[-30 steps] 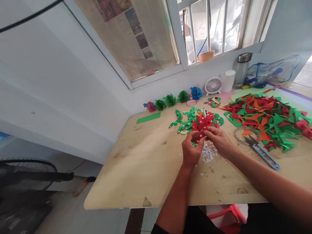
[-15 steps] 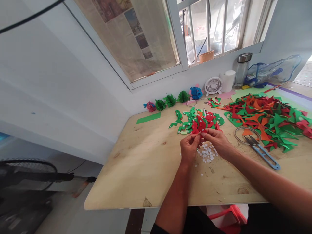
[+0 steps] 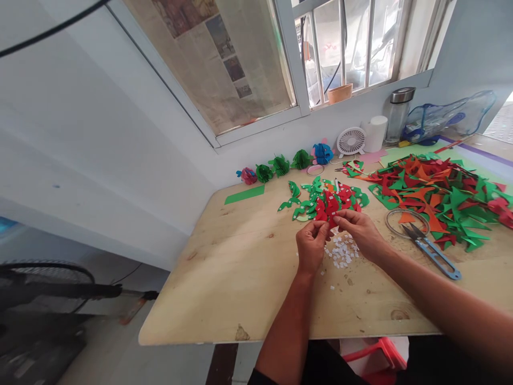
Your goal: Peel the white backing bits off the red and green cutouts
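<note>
My left hand (image 3: 311, 245) pinches a small red paper cutout (image 3: 332, 219) between thumb and fingertips. Facing it, my right hand (image 3: 359, 231) has its thumb and forefinger closed on the other end of the same piece, which the fingers partly cover. Just beyond the fingertips lie more red cutouts (image 3: 348, 198) and green cutouts (image 3: 306, 207), many with small white squares on them. Under and between my hands, small white squares (image 3: 342, 252) are scattered on the wooden table (image 3: 224, 267).
Right of my hands lie blue-handled thread snips (image 3: 435, 254), a tape ring (image 3: 407, 222) and a heap of red, orange and green scraps (image 3: 444, 198). Along the wall stand folded paper figures (image 3: 280, 164), a small white fan (image 3: 351, 141) and a glass bottle (image 3: 399, 115). A green strip (image 3: 245, 194) lies at the back left.
My right fingertips have shifted very slightly to the right over the red cutout. My left hand stays almost still, and the things on the table lie as before.
</note>
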Motion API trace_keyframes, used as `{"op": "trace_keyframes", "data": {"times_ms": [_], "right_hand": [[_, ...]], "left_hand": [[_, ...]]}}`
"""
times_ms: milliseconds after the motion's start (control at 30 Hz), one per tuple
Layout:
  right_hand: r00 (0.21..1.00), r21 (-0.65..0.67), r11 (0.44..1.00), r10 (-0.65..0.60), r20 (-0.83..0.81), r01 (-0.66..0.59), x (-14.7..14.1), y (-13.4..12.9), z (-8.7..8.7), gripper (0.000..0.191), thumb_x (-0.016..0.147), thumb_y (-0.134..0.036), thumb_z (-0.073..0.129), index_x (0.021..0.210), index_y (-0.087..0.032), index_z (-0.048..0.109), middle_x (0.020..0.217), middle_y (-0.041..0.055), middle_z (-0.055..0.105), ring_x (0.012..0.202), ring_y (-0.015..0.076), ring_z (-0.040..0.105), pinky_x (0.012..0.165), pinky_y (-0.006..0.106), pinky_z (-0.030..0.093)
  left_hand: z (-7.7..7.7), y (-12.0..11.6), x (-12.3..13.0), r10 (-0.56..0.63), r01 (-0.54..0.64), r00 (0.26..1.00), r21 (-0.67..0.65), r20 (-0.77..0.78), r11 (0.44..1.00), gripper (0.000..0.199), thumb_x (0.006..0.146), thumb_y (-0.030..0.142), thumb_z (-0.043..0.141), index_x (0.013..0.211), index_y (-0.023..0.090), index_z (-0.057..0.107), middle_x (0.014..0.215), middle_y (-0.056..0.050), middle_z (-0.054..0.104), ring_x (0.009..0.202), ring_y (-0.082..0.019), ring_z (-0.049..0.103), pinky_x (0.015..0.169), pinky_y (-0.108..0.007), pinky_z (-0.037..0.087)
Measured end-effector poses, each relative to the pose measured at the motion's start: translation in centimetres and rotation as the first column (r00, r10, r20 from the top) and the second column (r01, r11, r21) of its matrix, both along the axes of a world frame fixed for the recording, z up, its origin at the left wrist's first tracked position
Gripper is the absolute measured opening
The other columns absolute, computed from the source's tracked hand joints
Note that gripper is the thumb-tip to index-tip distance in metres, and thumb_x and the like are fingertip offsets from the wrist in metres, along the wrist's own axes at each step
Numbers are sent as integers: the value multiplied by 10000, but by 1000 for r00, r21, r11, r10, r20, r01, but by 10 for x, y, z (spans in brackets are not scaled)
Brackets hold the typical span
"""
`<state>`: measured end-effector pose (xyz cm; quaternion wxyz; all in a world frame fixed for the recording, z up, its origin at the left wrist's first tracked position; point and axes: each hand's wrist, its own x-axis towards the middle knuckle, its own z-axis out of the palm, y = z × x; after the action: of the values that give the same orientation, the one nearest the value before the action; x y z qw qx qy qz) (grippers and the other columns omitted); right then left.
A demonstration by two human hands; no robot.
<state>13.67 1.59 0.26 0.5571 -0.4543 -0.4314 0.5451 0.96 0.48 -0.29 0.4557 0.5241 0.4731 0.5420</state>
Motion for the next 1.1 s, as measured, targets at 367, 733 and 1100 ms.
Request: {"op": "trace_keyframes", "data": {"times_ms": [367,733,1100], "right_hand": [[936,-63,985,133,-325,-162,3,1,3,218,602,-341,779,700,-194,653,661,-25,620,588,90,530,593,235,406],[890,-44,969,207,-405,-245,5,3,-2,183,655,-334,747,751,-210,654,696,-13,645,631,129,585,678,308,467],[879,-91,970,161,-448,-224,7,3,2,165,641,-298,764,733,-210,658,705,-18,657,626,112,578,661,277,452]], "left_hand": [[-1,6,-4,-80,92,987,-88,137,992,300,698,419,653,718,120,647,579,-32,650,471,-96,547,465,-206,420],[1,2,-4,-91,93,989,-12,115,996,296,699,412,664,791,131,680,644,-41,667,541,-104,571,510,-214,456],[-1,3,-5,-107,103,990,43,96,994,271,662,358,703,824,142,673,755,-53,690,625,-131,617,599,-250,504]]}}
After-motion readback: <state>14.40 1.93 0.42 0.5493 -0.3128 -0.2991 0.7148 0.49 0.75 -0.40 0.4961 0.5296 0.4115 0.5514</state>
